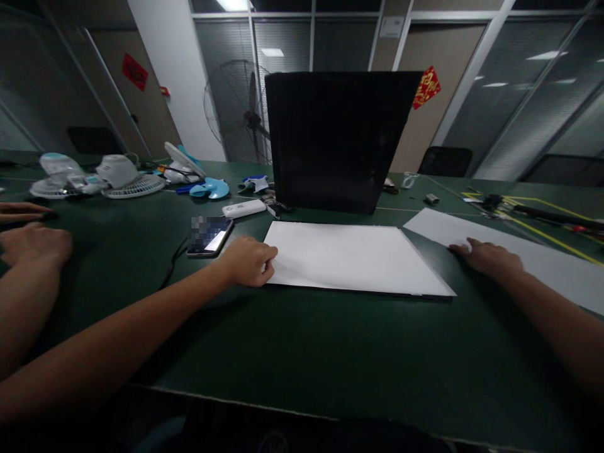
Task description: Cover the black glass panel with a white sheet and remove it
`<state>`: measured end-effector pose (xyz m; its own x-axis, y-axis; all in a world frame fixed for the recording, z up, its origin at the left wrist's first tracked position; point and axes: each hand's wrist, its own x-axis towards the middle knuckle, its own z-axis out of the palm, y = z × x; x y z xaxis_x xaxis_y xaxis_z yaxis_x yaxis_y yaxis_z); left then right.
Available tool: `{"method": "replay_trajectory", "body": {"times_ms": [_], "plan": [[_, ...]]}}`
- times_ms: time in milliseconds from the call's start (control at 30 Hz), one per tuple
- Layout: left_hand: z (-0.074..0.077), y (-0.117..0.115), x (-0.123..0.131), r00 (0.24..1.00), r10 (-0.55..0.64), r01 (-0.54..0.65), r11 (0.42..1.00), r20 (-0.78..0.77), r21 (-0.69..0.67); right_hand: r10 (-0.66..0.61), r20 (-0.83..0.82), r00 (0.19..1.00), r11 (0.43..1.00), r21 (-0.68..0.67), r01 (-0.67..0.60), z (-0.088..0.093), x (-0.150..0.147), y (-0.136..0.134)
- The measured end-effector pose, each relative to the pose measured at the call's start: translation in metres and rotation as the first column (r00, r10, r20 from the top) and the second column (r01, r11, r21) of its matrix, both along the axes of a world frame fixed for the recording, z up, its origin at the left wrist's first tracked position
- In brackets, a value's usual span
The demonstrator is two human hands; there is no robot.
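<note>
My left hand (pixel 249 262) is closed, its fingers bunched at the left edge of a flat white panel (pixel 344 258). The panel lies on the table with a thin dark border along its near side. At the right, my right hand (pixel 491 257) pinches the near edge of a loose white sheet (pixel 542 261), which lies at a slant beyond the panel's right side. The fingertips of my left hand are partly hidden. Behind the panel stands a large black panel (pixel 342 141), upright and leaning slightly back.
Left of my left hand lies a smartphone (pixel 211 236), with a white oblong device (pixel 244 208) behind it. White fan parts (pixel 134 185) and blue fan blades (pixel 211 188) sit farther back on the green table (pixel 302 352). Another person's hands (pixel 35 242) rest at the far left.
</note>
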<state>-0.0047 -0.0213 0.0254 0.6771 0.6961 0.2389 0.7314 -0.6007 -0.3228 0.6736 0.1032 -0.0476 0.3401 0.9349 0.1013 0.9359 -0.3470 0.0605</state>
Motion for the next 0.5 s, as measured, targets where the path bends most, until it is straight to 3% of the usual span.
{"method": "replay_trajectory", "body": {"times_ms": [267,500], "plan": [[-0.003,0.001,-0.001,1.000,-0.005,0.005,1.000,-0.005,-0.016,-0.015,0.056,0.998,0.997,-0.079,0.019,0.017,-0.040,-0.018],[0.000,0.000,0.002,0.999,0.028,-0.029,0.998,-0.020,-0.058,-0.012,0.099,0.995,0.997,-0.076,0.019,0.017,-0.050,-0.019]]}}
